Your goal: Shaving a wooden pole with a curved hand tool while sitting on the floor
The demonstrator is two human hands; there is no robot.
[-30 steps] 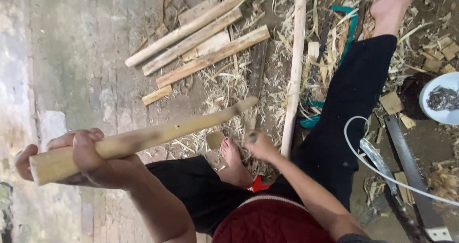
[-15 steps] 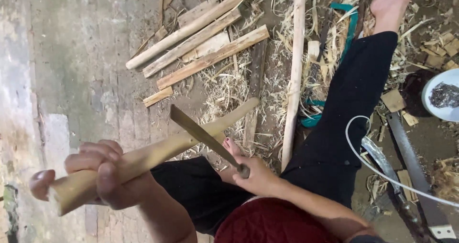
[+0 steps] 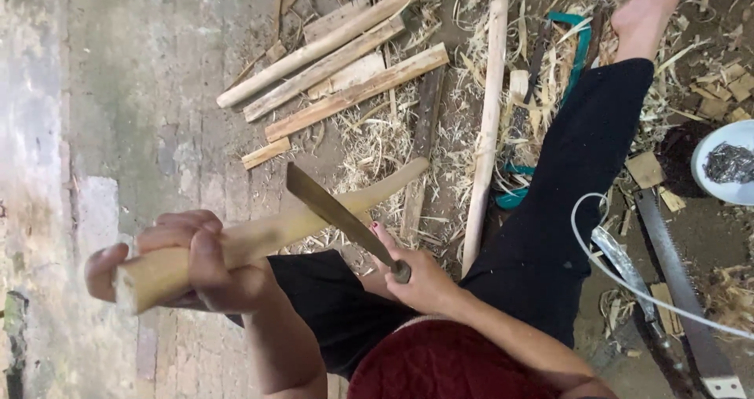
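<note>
Across my lap, I am gripping the pale wooden stick [image 3: 267, 234] with my left hand [image 3: 184, 261], fingers [image 3: 206, 250] wrapped tight around its thick near end, while its thin far end is pointing out over the shavings [image 3: 377, 144] on the floor [image 3: 118, 93]. A second ago my right hand [image 3: 420, 277] was empty and reaching down beside the stick; now its fingers are closed around the handle of a long knife [image 3: 338, 214], and the blade is lying slantwise across the stick near its middle, seemingly touching the wood. I judge that this means the shaving stroke is being set up, edge to wood. Beyond the stick's far end, a bundle of split wooden pieces [image 3: 338, 61] is lying on the floor, and a long straight pole [image 3: 485, 132] is resting just right of the stick's tip. Further right of the stick, past my dark-trousered leg [image 3: 581, 179], a handsaw [image 3: 679, 289] and a white bowl [image 3: 726, 163] are sitting among the chips.
</note>
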